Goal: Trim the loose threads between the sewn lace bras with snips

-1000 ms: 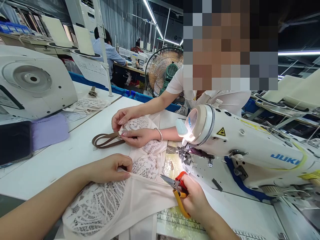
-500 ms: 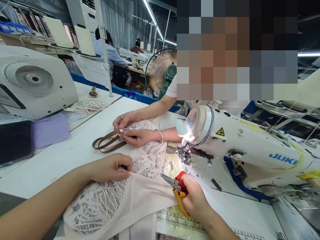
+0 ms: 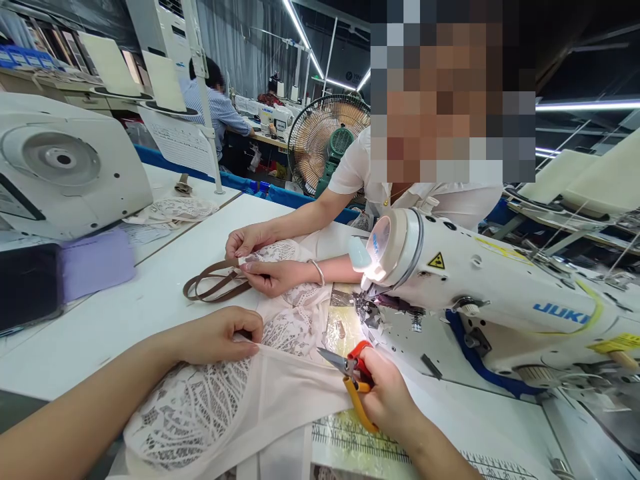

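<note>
My left hand (image 3: 220,335) pinches the upper edge of a white lace bra (image 3: 295,393), whose lace cup lies under my wrist and whose plain band stretches to the right. In my right hand (image 3: 393,387) is a pair of scissors (image 3: 356,383) with red and orange handles. Their pointed blades aim up and left, just above the band. Across the table, a co-worker's two hands (image 3: 275,275) hold the end of a looped brown strap (image 3: 210,283), over the far lace part.
A lit white sewing machine (image 3: 450,267) stands at the right, its needle area beside the fabric. A printed ruler (image 3: 365,440) runs along the table. At the left are a phone (image 3: 30,287), a purple cloth (image 3: 97,263) and another machine (image 3: 70,167). A fan (image 3: 325,143) stands behind.
The view has shifted slightly, showing more of the co-worker's upper body. Both my hands, the scissors and the bra keep their places relative to each other.
</note>
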